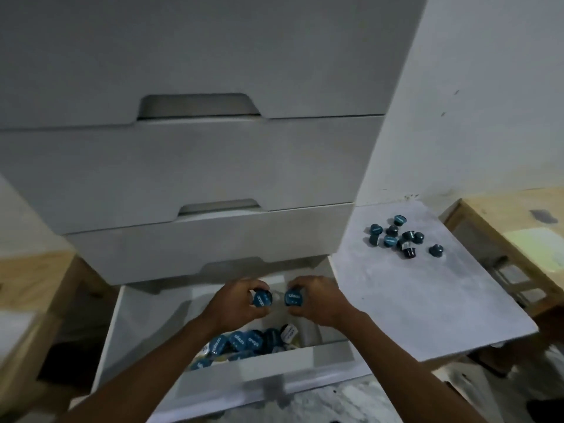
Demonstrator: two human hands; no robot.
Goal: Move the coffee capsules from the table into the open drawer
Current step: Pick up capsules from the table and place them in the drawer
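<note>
A: Risk from here?
B: Both hands sit over the open drawer, lower centre of frame, one capsule each. Let go from that height and a capsule could bounce off the pile of capsules at the drawer's near end, or clip the front wall and drop to the floor
A: Anything else?
B: The two held capsules are almost touching, so the hands may knock each other on release. The loose capsules on the table, right of frame, look round and easy to roll. A hasty grab could push some off the edge
A: Hand pose?
B: Left hand has its fingers curled round the left capsule, blue lid facing the camera. Right hand mirrors it, gripping the right capsule. Forearms come up from the bottom of the frame and converge at centre
A: Where's the task stuff?
B: Two in the hands, a pile in the drawer, the rest clustered on the table, right of frame, well apart from the hands
</note>
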